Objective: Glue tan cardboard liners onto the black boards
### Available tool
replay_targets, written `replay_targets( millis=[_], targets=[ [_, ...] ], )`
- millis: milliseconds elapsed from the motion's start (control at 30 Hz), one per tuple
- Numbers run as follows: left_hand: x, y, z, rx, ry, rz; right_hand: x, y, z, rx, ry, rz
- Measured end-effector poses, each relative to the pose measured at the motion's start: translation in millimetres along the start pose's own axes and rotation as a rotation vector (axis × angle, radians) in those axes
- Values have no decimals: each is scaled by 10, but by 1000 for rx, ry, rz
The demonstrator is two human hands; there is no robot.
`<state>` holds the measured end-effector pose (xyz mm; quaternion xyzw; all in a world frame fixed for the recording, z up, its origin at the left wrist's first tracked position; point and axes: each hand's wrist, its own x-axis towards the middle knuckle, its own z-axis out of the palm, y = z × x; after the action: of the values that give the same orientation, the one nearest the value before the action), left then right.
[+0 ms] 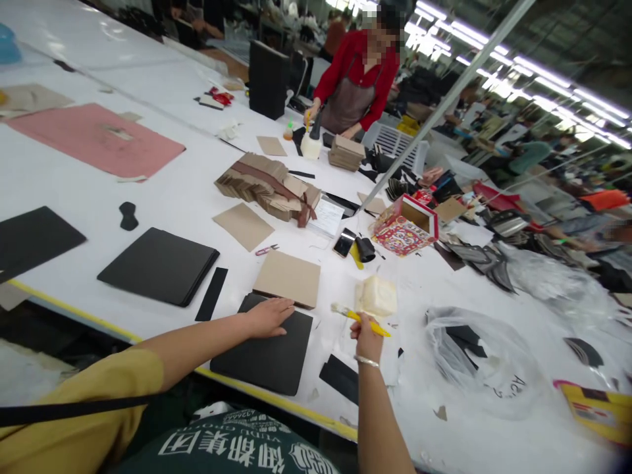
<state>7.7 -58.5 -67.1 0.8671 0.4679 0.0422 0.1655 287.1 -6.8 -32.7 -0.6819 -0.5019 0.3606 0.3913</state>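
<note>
My left hand [269,317] lies flat, fingers stretched out, on a black sheet [276,359] at the table's near edge. Just beyond its fingertips is a stack of tan cardboard pieces [288,276]. My right hand [368,337] is closed around the yellow handle of a brush [363,318], whose pale bristles point left. Behind the brush stands a cream-coloured block-like container [378,295], its contents hard to make out. Small black strips [340,377] lie between my two arms, and a longer black strip [212,294] lies left of the cardboard.
A stack of black sheets [157,265] lies to the left. Farther back are bundled cardboard pieces [269,184], a phone [344,243], small snips [266,250] and a red patterned box [405,226]. A clear plastic bag [486,375] sits at right. Across the table, a person in red sleeves [336,66] works.
</note>
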Motion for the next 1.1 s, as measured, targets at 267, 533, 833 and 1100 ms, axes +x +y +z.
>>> replay_targets(
  millis=[267, 533, 833, 1100],
  targets=[
    [369, -15, 202, 3, 20, -156, -105, -695, 1736, -13, -621, -240],
    [365, -92, 235, -47, 30, -176, 266, -697, 2127, -152, -628, -218],
    [389, -125, 215, -53, 10, -178, 782, -692, 2060, -148, -370, -106],
    [560, -174, 159, 12, -13, -256, 990, -426, 1233, -218, -179, -30]
  ],
)
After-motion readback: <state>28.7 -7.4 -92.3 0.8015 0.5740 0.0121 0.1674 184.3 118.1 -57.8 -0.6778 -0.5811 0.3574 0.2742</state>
